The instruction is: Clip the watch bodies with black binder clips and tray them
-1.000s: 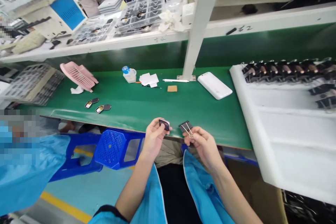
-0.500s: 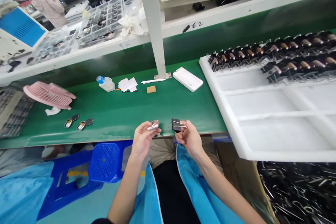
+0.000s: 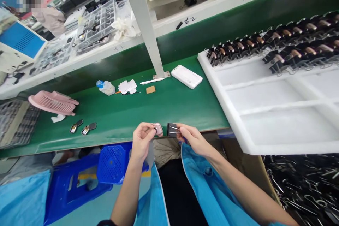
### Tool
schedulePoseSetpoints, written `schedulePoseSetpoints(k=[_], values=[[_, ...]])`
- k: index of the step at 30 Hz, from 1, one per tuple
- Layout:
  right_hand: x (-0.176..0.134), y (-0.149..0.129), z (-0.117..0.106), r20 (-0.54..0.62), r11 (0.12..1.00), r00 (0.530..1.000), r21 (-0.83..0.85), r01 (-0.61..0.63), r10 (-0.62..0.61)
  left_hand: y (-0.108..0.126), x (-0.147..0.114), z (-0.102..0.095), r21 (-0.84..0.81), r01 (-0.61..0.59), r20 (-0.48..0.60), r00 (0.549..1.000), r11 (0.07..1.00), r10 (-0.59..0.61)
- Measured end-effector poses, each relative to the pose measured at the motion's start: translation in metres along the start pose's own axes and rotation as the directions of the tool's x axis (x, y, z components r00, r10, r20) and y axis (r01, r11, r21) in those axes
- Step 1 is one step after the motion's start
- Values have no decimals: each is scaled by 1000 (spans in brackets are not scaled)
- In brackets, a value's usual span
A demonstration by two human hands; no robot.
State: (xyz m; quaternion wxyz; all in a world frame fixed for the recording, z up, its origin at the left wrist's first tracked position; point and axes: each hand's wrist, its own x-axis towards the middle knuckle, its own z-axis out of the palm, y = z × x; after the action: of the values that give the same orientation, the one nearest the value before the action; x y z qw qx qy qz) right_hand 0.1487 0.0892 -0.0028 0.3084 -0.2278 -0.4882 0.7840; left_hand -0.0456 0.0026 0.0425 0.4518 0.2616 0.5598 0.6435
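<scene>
My left hand pinches a small pinkish watch case with rounded corners, over the front edge of the green bench. Just to its right, my right hand grips a black binder clip by its wire handles, with the clip's body pointing left toward the case. A narrow gap separates the two. Further left on the bench lie two small opened watch assemblies, each with a dark flap beside a metal case.
A white foam tray on the right holds rows of binder clips clamped on pinkish cases. Loose clips fill a box below. A pink fan, bottle, white papers, pen and white power bank lie on the bench.
My hands have come closer together, the clip moving left toward the case. The case has turned so its broad side shows more. The camera view has shifted slightly.
</scene>
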Motion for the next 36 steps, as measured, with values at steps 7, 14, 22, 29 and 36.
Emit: schedulePoseSetpoints(k=[7,14,22,29,36], values=[[-1,9,-8,54,950,995,-298,95,-82,2,0,0,156,97,55,993,983,-107],[3,3,-9,84,849,975,-480,221,-206,12,-1,6,244,145,35,987,959,-158],[3,6,-5,85,825,971,-515,235,-224,8,0,6,308,138,3,989,941,-146],[-1,6,8,-8,840,980,-517,164,-197,0,5,8,350,122,5,991,929,-132],[-75,-31,-24,81,902,977,-405,-150,198,-21,20,2,258,30,-3,1000,966,-31]])
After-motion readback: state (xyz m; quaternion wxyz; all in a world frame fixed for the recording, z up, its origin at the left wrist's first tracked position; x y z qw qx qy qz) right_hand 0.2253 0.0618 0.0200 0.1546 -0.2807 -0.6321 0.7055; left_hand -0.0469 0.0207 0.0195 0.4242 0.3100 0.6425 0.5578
